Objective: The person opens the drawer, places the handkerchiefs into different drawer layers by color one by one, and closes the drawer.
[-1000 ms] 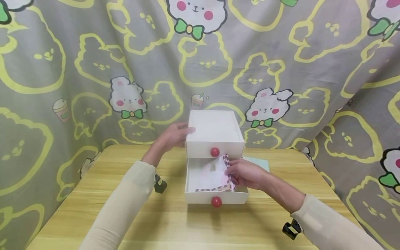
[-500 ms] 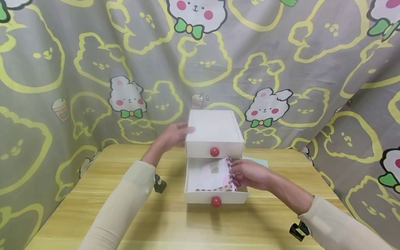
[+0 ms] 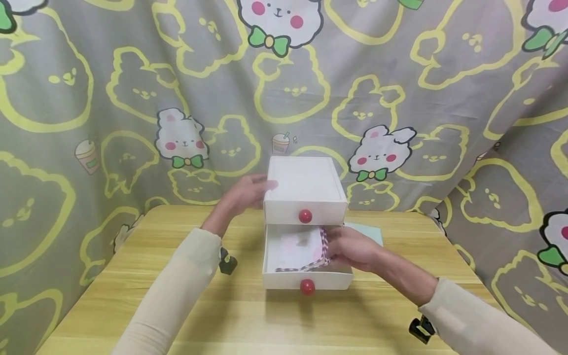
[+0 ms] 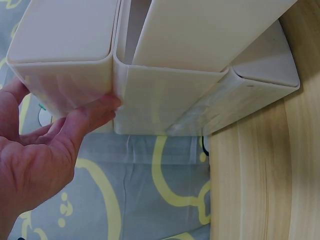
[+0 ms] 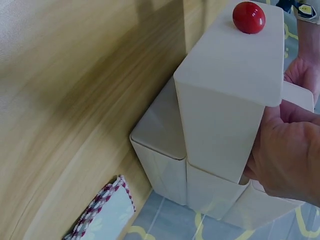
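A white two-tier drawer unit (image 3: 306, 180) stands on the table, its upper drawer closed. The lower drawer (image 3: 308, 281) is pulled out and holds a pale pink-and-white cloth (image 3: 301, 244) with a dark-and-white checked trim. My right hand (image 3: 355, 246) reaches over the drawer's right wall and pinches the cloth by its trimmed right edge. Its fingertips are hidden behind the drawer wall in the right wrist view. My left hand (image 3: 248, 193) rests on the unit's upper left side, thumb at the top edge. The left wrist view shows its fingers (image 4: 102, 110) against the side wall.
A pale blue-green cloth (image 5: 107, 212) with a red-and-white braided trim lies on the wooden table (image 3: 199, 305), right of the unit. Red round knobs (image 3: 305, 216) stick out from both drawer fronts. A patterned curtain (image 3: 222, 88) hangs behind the table.
My right hand has moved slightly, first right, then back left. The cloth's front right corner has been drawn back, so its front trim now bends. The left hand stays in place.
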The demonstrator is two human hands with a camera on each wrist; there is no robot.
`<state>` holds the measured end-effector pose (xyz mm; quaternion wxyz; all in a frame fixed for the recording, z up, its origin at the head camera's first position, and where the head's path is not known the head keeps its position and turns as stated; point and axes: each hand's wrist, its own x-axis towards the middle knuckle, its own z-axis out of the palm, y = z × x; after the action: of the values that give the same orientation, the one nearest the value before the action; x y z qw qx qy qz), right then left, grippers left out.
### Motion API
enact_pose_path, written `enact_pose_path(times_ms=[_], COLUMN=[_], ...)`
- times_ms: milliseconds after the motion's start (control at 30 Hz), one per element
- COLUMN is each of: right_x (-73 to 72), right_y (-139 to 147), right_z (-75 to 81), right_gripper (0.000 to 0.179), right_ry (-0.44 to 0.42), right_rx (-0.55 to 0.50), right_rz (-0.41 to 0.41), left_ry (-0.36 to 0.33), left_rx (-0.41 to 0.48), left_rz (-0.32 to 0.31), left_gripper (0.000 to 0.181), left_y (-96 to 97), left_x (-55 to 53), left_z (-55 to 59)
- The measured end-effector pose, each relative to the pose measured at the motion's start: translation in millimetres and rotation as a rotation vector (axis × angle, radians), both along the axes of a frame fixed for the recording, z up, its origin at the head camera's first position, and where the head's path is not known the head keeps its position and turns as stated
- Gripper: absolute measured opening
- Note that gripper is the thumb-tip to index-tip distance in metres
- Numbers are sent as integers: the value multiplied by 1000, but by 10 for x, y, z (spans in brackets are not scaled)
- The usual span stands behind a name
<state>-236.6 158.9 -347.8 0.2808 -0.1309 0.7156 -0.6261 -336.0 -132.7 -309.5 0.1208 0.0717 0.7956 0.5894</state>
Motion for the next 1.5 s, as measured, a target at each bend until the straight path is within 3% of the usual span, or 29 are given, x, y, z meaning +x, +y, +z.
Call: enact_pose_path(times_ms=[367, 633, 867, 1033, 1500], right_x=[11, 14, 1, 5, 90], right_y=[-47, -65, -30, 26, 131], right_z=[1, -27, 45, 141, 344], right_gripper=[59, 52, 41, 41, 58], right_ry=[94, 122, 151, 80, 46], right_rx=[84, 92, 207, 152, 136], right_rz=[-151, -206, -118, -64, -23], left_ry=[0, -6, -6, -4, 4], left_rx=[21, 19, 15, 21, 9], left_rz=[-13, -4, -9, -17, -11], left_gripper=[74, 74, 74, 74, 75], left_y=[14, 18, 17, 17, -4], left_x=[5, 12, 26, 26, 13], left_z=[10, 9, 12, 10, 7])
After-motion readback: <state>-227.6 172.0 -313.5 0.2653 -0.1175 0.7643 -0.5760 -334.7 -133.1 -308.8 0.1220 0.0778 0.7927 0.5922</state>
